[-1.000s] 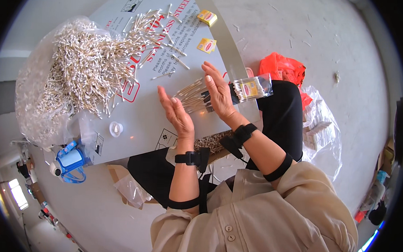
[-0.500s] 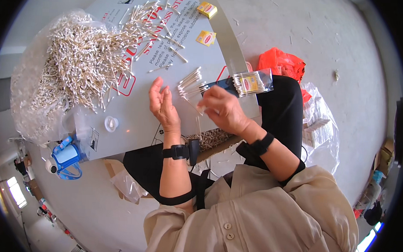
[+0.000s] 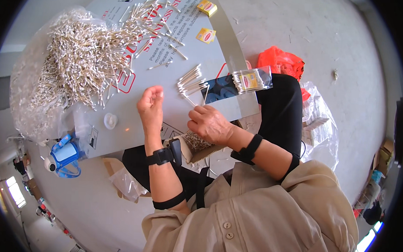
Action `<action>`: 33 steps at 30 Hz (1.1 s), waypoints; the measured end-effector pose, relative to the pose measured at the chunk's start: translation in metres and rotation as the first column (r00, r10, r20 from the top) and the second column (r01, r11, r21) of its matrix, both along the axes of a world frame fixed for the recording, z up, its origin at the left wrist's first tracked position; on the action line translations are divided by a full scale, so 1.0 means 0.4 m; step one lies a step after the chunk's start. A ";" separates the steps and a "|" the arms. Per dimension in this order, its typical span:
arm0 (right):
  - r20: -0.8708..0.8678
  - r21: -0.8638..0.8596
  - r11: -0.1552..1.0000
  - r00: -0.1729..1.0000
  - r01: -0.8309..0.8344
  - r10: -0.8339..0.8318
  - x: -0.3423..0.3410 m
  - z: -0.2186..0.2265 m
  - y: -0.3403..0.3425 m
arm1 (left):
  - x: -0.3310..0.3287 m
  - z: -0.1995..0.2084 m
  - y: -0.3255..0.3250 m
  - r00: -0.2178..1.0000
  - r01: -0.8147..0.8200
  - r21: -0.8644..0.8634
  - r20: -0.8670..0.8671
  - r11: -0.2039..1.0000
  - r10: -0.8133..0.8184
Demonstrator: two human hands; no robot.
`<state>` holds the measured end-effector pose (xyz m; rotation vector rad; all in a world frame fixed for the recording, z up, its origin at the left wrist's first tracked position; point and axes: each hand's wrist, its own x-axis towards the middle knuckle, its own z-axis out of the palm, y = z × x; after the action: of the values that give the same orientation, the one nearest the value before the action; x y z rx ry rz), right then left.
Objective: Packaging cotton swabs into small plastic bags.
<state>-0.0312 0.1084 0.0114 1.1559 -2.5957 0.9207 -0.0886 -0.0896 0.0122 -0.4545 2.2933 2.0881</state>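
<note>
My left hand (image 3: pixel 150 110) is raised over the table with its fingers curled together against the thumb; whatever they may hold is too small to make out. At the table's near edge, my right hand (image 3: pixel 211 125) has bent fingers pinched beside the ends of some loose cotton swabs. Just beyond it lies a small fanned bunch of cotton swabs (image 3: pixel 192 83). A clear packet of cotton swabs (image 3: pixel 248 81) with a yellow label rests on a dark blue flat panel (image 3: pixel 219 92). A large heap of cotton swabs (image 3: pixel 81 59) spills from a clear plastic bag (image 3: pixel 22 106) at the left.
Two yellow cards or boxes (image 3: pixel 206 35) sit toward the table's far edge. A small white cup (image 3: pixel 110 121) stands near the left front. Below my right hand is a cardboard box (image 3: pixel 200 156) with swabs inside. A red bag (image 3: pixel 279 62) lies at the right.
My left hand has moved left, and its spread fingers have curled in. My right hand has come toward me and lower, uncovering more of the dark panel. The cardboard box shows more.
</note>
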 end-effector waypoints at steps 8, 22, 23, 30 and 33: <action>0.042 0.072 0.976 0.977 0.206 -0.209 -0.016 0.011 0.136 | 0.032 0.045 0.106 0.765 0.301 -0.786 -0.139 0.539 -0.629; 0.053 0.050 0.962 0.961 0.268 -0.270 -0.072 -0.003 0.144 | 0.042 0.012 0.143 0.863 0.213 -0.847 -0.071 0.488 -0.499; 0.052 0.048 0.963 0.962 0.266 -0.269 -0.079 -0.001 0.143 | 0.042 0.013 0.145 0.864 0.211 -0.848 -0.071 0.487 -0.498; -0.023 -0.029 0.866 0.866 0.499 -0.500 -0.236 0.000 0.204 | 0.061 -0.010 0.122 0.911 -0.030 -0.782 -0.278 0.623 -0.305; -0.036 0.032 0.896 0.896 0.444 -0.443 -0.302 -0.007 0.240 | 0.066 -0.018 0.124 0.931 -0.046 -0.782 -0.259 0.622 -0.257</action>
<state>-0.1521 0.2044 0.0088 0.5294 -2.6901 0.7442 -0.0622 -0.0401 0.0050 0.1079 3.2768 1.0383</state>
